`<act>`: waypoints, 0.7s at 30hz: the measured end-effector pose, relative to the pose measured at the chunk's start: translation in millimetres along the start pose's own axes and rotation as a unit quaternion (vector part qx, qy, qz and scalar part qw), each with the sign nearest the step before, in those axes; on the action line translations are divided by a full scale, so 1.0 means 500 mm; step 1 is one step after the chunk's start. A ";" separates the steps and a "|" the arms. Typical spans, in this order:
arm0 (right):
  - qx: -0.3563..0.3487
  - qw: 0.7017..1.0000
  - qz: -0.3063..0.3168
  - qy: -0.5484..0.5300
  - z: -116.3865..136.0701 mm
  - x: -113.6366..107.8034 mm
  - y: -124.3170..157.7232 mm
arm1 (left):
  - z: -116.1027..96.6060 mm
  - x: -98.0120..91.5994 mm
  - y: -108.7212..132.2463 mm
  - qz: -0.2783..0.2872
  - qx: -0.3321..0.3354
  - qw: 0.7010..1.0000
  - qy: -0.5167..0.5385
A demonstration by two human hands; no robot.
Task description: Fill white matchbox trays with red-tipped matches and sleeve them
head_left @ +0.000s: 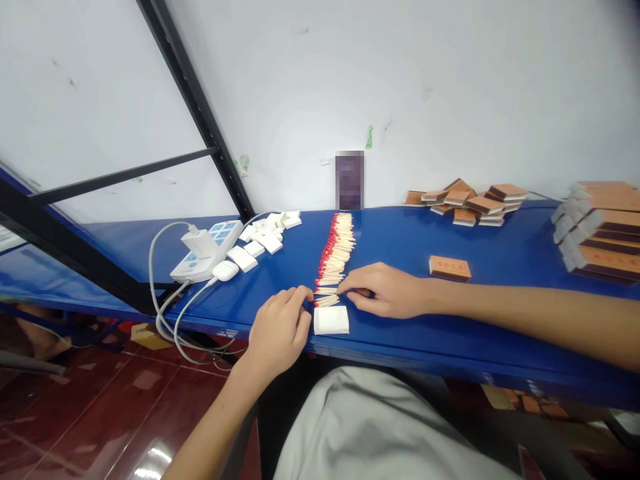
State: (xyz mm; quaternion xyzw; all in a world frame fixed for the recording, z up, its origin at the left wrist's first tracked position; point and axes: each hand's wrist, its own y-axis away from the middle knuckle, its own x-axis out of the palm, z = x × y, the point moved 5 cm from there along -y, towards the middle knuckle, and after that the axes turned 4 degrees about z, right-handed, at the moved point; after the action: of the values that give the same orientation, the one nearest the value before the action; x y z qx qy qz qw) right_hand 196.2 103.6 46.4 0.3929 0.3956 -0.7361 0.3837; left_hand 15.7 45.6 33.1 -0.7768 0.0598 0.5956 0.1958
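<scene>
A long row of wooden matches (336, 257) with red heads to the left runs from the wall side towards me on the blue table. My left hand (280, 327) is curled, its fingertips against the red heads at the near end. Opposite, my right hand (383, 290) has its bent fingers at the plain ends of the same matches. Between them, the nearest matches are held from both sides. Just in front of these lies a white matchbox tray (331, 321), close to the table's front edge; its inside is hard to make out.
Several white trays (270, 241) lie left of the row, beside a power strip (213, 250) with cables and a white case (225, 270). One orange matchbox (450, 268) lies behind my right forearm. More boxes are piled (467, 200) at the wall and stacked (600, 230) far right.
</scene>
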 end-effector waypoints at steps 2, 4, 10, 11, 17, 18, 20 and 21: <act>0.002 1.000 -0.001 0.000 0.001 -0.001 0.000 | 0.001 0.001 0.001 -0.001 0.000 1.000 -0.001; 0.008 1.000 -0.005 0.004 0.001 -0.001 0.000 | 0.003 0.001 0.002 -0.001 -0.004 1.000 -0.005; 0.024 0.999 -0.012 0.026 -0.002 -0.001 0.001 | 0.006 0.005 0.003 -0.006 -0.006 1.000 -0.018; 0.024 0.999 -0.011 0.029 -0.003 0.000 0.001 | 0.005 0.006 0.003 -0.007 -0.002 1.000 -0.020; 0.022 0.999 0.014 0.031 -0.003 0.004 -0.001 | 0.003 0.009 -0.001 0.004 0.007 1.000 -0.028; 0.021 0.999 0.014 0.030 -0.003 0.004 -0.001 | 0.002 0.008 -0.001 0.006 0.006 1.000 -0.030; 0.021 0.999 0.013 0.027 -0.003 0.004 -0.001 | 0.001 0.007 -0.001 0.011 0.004 0.999 -0.033; 0.022 0.999 0.013 0.026 -0.004 0.004 -0.001 | 0.001 0.006 -0.001 0.013 0.003 0.999 -0.035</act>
State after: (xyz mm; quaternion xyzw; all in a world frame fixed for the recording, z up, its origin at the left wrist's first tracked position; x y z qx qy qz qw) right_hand 195.4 105.0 44.2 0.4252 0.3836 -0.7292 0.3746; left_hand 16.4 46.7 30.2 -0.7541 0.0644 0.6247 0.1920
